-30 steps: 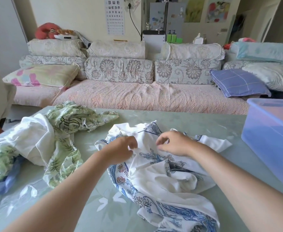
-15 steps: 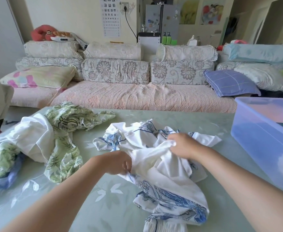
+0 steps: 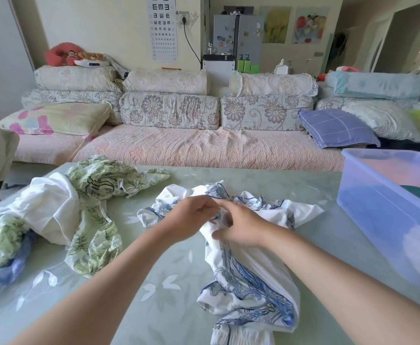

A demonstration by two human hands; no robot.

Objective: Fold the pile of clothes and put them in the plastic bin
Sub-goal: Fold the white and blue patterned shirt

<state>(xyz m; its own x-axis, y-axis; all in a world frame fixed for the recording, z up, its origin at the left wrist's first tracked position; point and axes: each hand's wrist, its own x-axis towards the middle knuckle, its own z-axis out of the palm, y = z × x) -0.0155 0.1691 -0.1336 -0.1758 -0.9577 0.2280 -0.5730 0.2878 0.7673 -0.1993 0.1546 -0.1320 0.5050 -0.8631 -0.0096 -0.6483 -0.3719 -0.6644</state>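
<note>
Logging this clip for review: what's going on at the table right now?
A person is sorting laundry. Both hands, left hand and right hand, grip a crumpled white-and-blue patterned garment on the table, not yet folded. A pile of unfolded clothes lies to the left; the plastic bin sits to the right.

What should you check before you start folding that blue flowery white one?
1. Both hands on the garment: ok. The left hand and right hand pinch the blue-print white garment near its middle.
2. Garment spread flat: not ok, it lies bunched and twisted.
3. Free of the other clothes: ok, the green-print pile lies apart, to the left.
4. Table space for folding: ok, bare surface shows in front.
5. Plastic bin open and close by: ok, no lid, on the right.
6. Room left in the bin: cannot tell, something dark green shows inside.
</note>
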